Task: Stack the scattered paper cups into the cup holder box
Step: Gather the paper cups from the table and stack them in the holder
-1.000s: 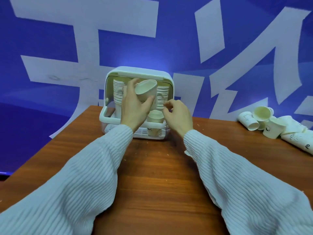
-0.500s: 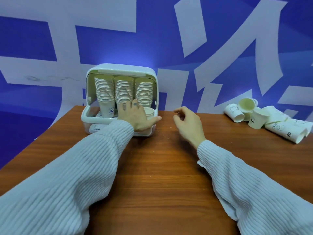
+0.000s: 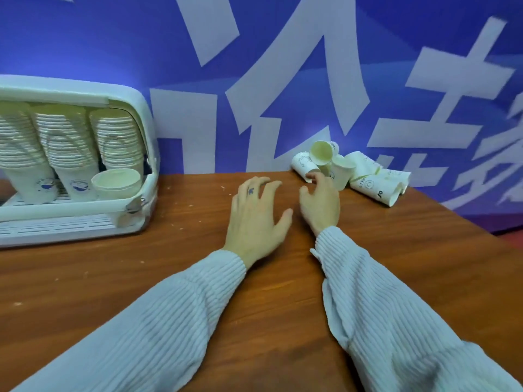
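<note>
Two hands empty over table, fingers loose, holding nothing.
L hand [image 3: 256,219] spread mid-table [image 3: 198,278]; R hand [image 3: 321,203] w/ fingertips near loose cups [image 3: 351,171] at 1 o'clock. Cup holder box [image 3: 141,114] w/ stacked cups at 10 o'clock.

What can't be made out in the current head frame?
- Cup holder box: its left part is cut off by the frame edge, so the full stack count is unknown.
- Loose cup pile: cups overlap, so the exact number is unclear; prints are too small to read.
- Right hand: whether its fingers touch the nearest cup is unclear, since they overlap it.
- Left hand: the palm faces down, so contact with the table is hidden.
</note>
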The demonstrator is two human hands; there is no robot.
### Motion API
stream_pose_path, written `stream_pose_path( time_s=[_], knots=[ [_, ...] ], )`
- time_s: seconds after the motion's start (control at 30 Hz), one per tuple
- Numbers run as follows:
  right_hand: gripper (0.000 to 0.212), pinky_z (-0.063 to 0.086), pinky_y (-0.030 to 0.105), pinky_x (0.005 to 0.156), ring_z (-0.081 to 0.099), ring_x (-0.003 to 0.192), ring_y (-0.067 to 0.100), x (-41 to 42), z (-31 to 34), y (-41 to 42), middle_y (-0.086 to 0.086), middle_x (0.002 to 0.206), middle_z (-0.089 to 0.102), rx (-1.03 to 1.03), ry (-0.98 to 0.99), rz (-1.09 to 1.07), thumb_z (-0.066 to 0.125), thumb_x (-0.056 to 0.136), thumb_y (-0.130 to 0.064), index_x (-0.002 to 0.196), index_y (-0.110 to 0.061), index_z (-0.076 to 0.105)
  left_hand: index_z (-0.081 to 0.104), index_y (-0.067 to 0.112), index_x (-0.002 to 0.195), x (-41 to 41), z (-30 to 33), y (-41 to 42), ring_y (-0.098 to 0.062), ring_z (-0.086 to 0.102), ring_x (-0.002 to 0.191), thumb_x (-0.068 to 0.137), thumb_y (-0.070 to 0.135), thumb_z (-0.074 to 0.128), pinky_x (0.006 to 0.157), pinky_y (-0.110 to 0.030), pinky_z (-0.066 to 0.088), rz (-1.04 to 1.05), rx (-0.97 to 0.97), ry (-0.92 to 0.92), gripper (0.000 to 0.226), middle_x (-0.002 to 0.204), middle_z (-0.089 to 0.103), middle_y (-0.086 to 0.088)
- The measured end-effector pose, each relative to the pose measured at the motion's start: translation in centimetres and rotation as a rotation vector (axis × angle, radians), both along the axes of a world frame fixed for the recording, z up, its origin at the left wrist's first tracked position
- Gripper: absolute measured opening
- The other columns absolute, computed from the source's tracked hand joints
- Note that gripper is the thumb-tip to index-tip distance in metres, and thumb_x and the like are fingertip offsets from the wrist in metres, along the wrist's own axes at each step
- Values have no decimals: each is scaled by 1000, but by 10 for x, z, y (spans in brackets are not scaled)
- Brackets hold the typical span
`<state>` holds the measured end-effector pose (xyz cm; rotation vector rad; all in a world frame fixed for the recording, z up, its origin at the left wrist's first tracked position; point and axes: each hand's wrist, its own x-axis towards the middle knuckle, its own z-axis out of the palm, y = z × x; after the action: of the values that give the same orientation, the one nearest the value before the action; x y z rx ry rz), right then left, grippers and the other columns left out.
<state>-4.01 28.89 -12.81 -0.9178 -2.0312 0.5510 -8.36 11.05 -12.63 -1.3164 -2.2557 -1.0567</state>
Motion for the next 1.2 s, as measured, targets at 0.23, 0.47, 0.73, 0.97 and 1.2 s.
stream_pose_path(
  time_s=[0.23,0.47,0.73,0.97,1.2],
  knots=[
    [30,43,35,80,59,117,26,-19,2,70,-4,142,49,60,-63,-116,52,96,-30,124,-29,64,46,25,147,-3,-15,11,-19,29,144,93,41,61,116,-41,30,-43,4,-1,58,151,42,2],
    [44,42,41,97,57,120,35,-49,9,98,13,171,11,185,-237,-209,52,98,-29,142,-27,56,43,27,149,-2,-13,16,-17,29,146,95,43,56,118,-43,33,-78,-4,9,58,152,39,3],
    [45,40,40,100,47,137,30,-56,3,111,9,170,18,57,-140,-177,48,102,-26,146,-14,50,43,26,149,0,-15,12,-17,28,146,94,41,58,119,-42,31,-56,-21,16,59,153,39,2],
    [34,48,31,101,62,115,13,-45,18,69,-5,127,68,11,355,-16,51,100,-29,126,-18,70,38,26,152,-5,-12,11,-19,28,147,91,39,65,121,-44,29,-5,26,13,69,156,36,1],
    [43,48,41,61,60,60,12,-16,5,-38,-4,57,64,-156,368,592,53,95,-49,59,-34,71,6,32,160,-13,-9,8,-34,55,126,78,33,82,101,-50,48,104,102,-116,112,147,46,-10]
  ],
)
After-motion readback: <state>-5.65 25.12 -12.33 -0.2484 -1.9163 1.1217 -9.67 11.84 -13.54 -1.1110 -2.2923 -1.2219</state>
